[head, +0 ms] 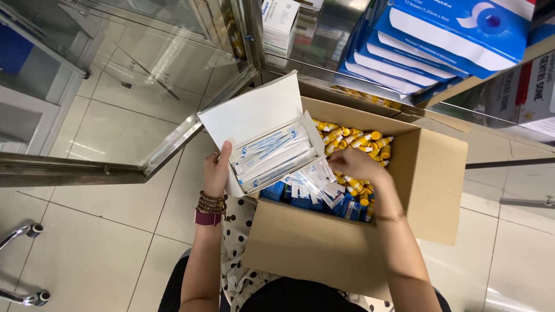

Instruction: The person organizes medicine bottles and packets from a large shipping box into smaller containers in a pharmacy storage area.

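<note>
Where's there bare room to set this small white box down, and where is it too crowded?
Free: the floor tiles left of the cardboard box, below the metal cabinet frame. Crowded: inside the cardboard box, filled with yellow-capped tubes and white packets, where the right hand reaches. The left hand holds the white box.

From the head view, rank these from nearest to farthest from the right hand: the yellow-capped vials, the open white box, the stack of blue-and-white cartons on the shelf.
1. Yellow-capped vials: in the cardboard box, under and just beyond the right hand.
2. Open white box: to its left, held by the left hand.
3. Blue-and-white cartons: stacked on the shelf, top right.
</note>
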